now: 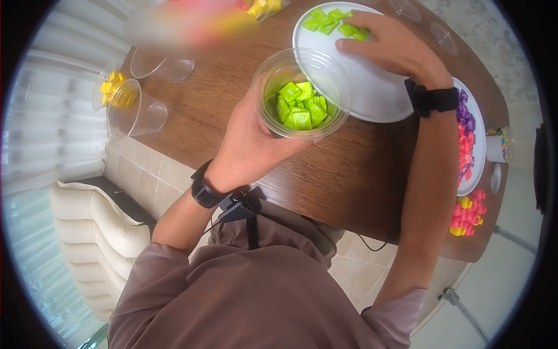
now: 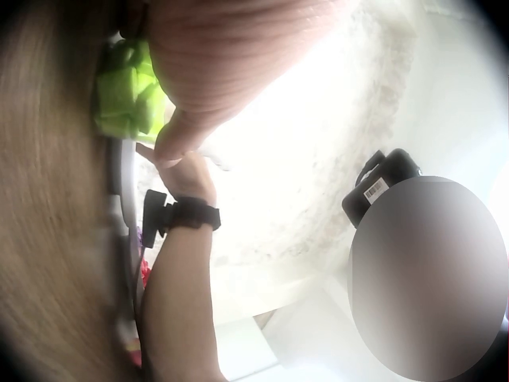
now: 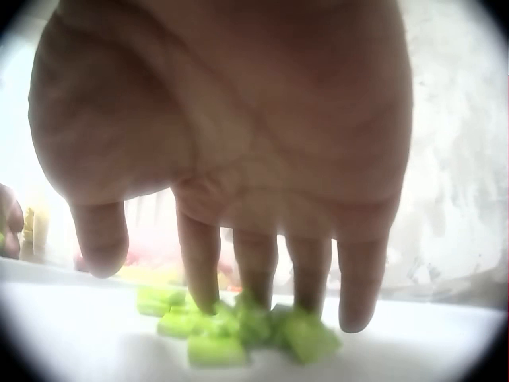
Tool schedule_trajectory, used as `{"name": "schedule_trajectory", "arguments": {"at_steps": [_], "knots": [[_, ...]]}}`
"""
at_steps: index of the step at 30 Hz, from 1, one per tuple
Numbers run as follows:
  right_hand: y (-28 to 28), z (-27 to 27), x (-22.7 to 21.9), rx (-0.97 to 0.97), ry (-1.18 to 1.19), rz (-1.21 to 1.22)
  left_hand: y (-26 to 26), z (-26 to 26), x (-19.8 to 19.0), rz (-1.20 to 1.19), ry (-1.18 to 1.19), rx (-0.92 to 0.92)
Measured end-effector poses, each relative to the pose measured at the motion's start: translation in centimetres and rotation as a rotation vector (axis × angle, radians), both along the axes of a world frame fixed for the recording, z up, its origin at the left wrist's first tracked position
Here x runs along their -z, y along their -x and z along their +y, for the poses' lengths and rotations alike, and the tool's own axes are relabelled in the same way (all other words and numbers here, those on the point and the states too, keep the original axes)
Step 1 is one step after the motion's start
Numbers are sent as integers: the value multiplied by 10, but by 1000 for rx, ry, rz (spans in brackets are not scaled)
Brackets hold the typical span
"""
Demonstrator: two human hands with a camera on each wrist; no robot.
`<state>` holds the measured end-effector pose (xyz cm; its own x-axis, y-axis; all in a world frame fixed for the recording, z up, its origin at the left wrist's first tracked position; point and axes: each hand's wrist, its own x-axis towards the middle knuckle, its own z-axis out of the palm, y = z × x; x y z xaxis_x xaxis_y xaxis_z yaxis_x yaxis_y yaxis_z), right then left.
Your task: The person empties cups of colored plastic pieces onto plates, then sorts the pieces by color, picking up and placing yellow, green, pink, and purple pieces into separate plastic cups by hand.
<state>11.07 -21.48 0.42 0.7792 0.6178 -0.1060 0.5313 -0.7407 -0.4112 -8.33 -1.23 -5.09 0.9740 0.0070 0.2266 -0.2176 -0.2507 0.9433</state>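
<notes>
My left hand (image 1: 247, 139) holds a clear plastic cup (image 1: 341, 107) by its side, over the front of the table. Inside lie several green wrapped candies (image 1: 302, 107), also visible in the left wrist view. A round white plate (image 1: 378, 99) stands beyond the cup. My right hand (image 1: 392, 46) reaches over its far part, where more green candies (image 1: 322, 23) are spread. The right wrist view shows that hand's fingers (image 3: 258, 267) pointing down, apart, with fingertips right at the green candies (image 3: 219, 350). The cup's rim overlaps the plate in the head view.
At the left, clear cups (image 1: 125, 110) lie on their sides near yellow candies (image 1: 110, 87). A second white plate (image 1: 478, 145) holds purple and pink candies (image 1: 465, 139) at the right. Pink and yellow pieces (image 1: 468, 215) lie at the table's (image 1: 360, 180) right edge.
</notes>
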Motion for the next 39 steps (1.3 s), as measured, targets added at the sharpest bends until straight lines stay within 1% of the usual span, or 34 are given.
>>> {"name": "schedule_trajectory", "arguments": {"at_steps": [1,2,3,4,6,7,8,9,10,11,13,14,15,16,17,19,20,22,23,25,28,29,31,34,38,39], "knots": [[5,0,-12,0,1,1,0,0,0,9,7,-2],[9,1,-23,34,19,54,0,0,0,9,9,-2],[13,3,-31,67,35,107,0,1,0,4,4,3],[18,6,-36,66,37,108,0,1,1,-1,0,8],[25,11,-43,-110,-75,-63,0,1,1,2,4,12],[15,14,-18,-108,-76,-63,0,1,1,7,7,14],[-3,20,29,-239,-146,-331,0,1,1,6,6,16],[-12,24,61,-368,-215,-600,-1,1,1,-6,5,11],[-4,32,68,-341,-197,-642,-1,1,1,-18,4,5],[1,32,65,-343,-198,-641,-1,1,0,-18,4,4],[8,30,55,-344,-157,-509,1,2,-3,55,3,26],[16,31,33,-349,-157,-507,1,3,-4,57,5,21],[26,34,-1,-276,-12,-315,0,3,-4,54,2,27],[31,35,-18,-199,132,-123,0,2,-4,52,-2,34],[31,33,-17,-201,134,-122,1,2,-4,53,0,32],[29,21,-14,-166,-57,-320,1,2,-5,60,17,27],[22,15,-7,-163,-56,-321,0,2,-4,59,17,31],[5,8,16,-278,-234,-429,0,2,-4,65,20,32],[6,7,21,-274,-235,-431,0,2,-3,63,18,36],[9,4,28,-274,-121,-350,-1,1,-1,-7,-14,7],[24,4,9,-232,-74,-310,-1,2,0,-11,-24,8],[23,5,9,-234,-74,-310,0,2,-1,-11,-23,6],[20,7,11,-281,-173,-372,0,2,-3,63,24,37],[16,5,19,-287,-165,-425,0,3,-4,46,-13,36],[14,4,17,-257,-173,-409,0,3,-3,48,-5,32],[14,4,15,-254,-145,-386,0,3,-3,50,5,34]]}}
